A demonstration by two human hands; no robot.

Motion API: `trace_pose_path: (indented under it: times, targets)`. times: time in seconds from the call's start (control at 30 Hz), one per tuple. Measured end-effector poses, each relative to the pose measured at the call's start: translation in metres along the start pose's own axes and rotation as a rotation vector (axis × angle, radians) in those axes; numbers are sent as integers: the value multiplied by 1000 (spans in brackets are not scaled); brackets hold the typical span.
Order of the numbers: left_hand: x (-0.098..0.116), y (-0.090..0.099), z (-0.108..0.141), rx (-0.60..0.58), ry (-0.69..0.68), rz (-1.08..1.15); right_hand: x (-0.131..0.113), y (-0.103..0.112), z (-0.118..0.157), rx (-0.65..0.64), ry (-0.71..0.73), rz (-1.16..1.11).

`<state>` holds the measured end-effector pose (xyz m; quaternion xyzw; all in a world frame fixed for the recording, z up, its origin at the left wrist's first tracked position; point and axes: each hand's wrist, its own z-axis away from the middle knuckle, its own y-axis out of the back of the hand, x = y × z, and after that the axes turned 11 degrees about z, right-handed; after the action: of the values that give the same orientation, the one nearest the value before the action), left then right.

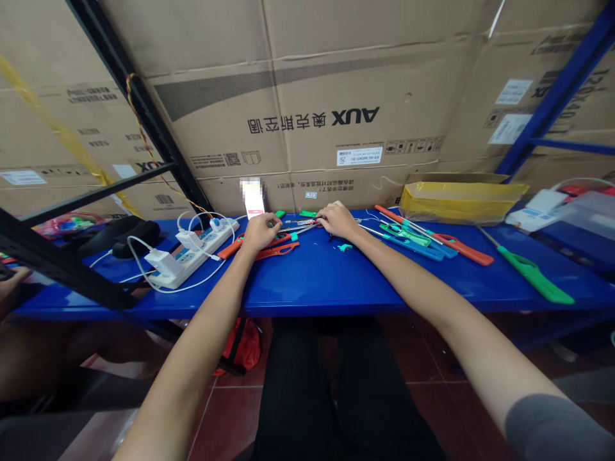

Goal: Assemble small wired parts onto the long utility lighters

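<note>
My left hand (261, 233) is closed over an orange lighter casing (277, 251) on the blue table; its fingertips hide whatever they pinch. To its right, my right hand (339, 219) has its fingers curled down on small parts and a thin metal rod (303, 226). What sits between those fingertips is too small to tell. Just below the right hand lies a small turquoise piece (344, 247). Long-necked lighters lie to the right: blue-handled ones (417, 247), an orange one (465, 250) and a green one (534, 275). A lit phone (254, 198) leans behind my left hand.
A white power strip (195, 255) with chargers and looping cables lies on the left, beside a black frame post (108, 160). At the back right stands a yellow-taped box (456, 200). Large cardboard (312, 83) walls the rear. Another person's hand (13, 285) shows at far left.
</note>
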<state>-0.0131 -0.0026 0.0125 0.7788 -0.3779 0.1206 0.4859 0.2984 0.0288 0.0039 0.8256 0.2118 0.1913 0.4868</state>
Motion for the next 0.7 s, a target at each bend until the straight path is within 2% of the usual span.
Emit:
trace_pose_path:
  times: [0.37, 0.53, 0.7]
  targets:
    - [3, -2, 1, 0, 4, 11, 0, -3, -2, 5, 18, 5]
    - [5, 1, 1, -36, -14, 13, -1, -1, -2, 7, 27, 1]
    - [5, 3, 1, -17, -15, 18, -1, -2, -1, 21, 25, -19]
